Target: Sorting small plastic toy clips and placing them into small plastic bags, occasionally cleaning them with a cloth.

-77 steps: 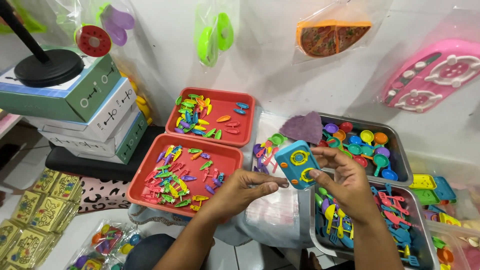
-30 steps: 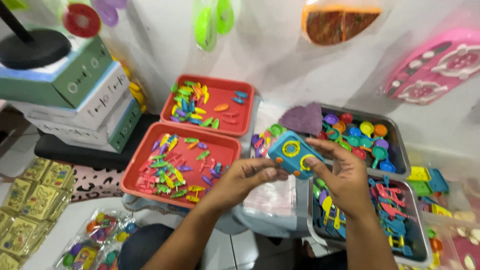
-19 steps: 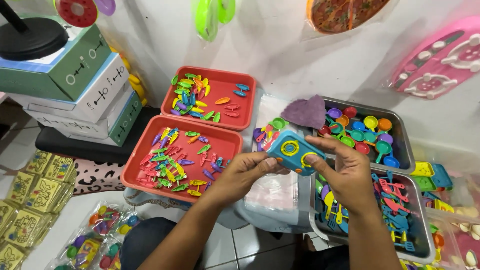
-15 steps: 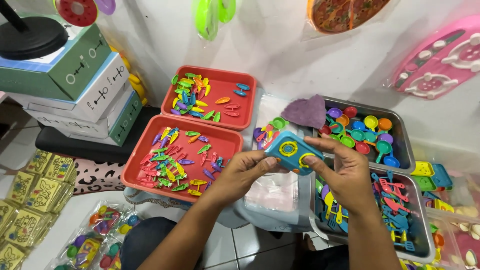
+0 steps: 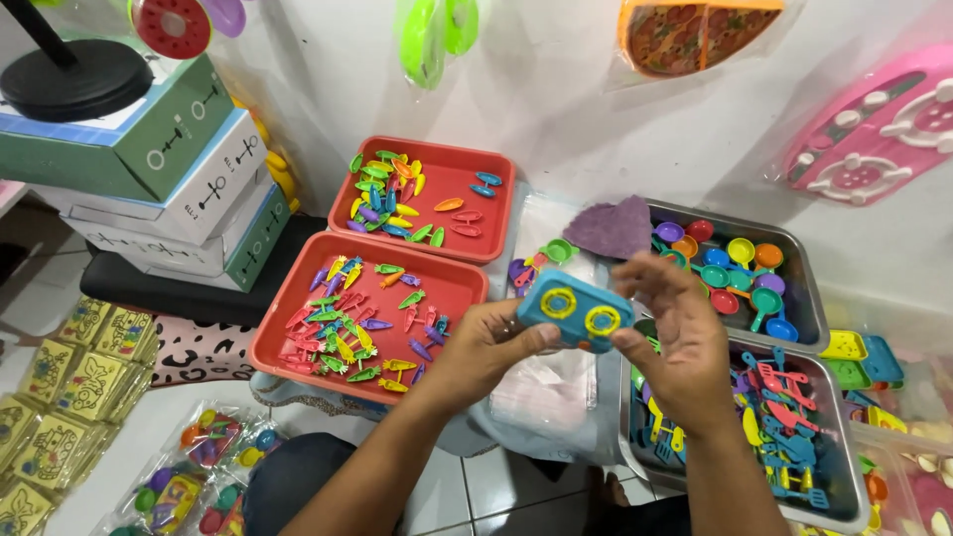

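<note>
I am holding a small blue toy stove (image 5: 574,316), smooth plastic with rounded corners and two yellow ring burners, in the air between the trays. My left hand (image 5: 486,347) is pinching its left end with thumb on top; my right hand (image 5: 680,342) is grasping the right end, upper fingers spread loose. An orange part is showing under the stove's edge, possibly a knob; I cannot tell. Below it a clear plastic bag (image 5: 546,392) is lying crumpled. To the left, two red trays (image 5: 467,288) are holding small multicoloured vegetable shapes. To the right, a metal tray (image 5: 804,298) is holding tiny coloured pans, another (image 5: 844,467) toy utensils. Stacked green-and-white boxes (image 5: 169,169) are sitting far left; yellow patterned packets (image 5: 69,367) are lying below them.
</note>
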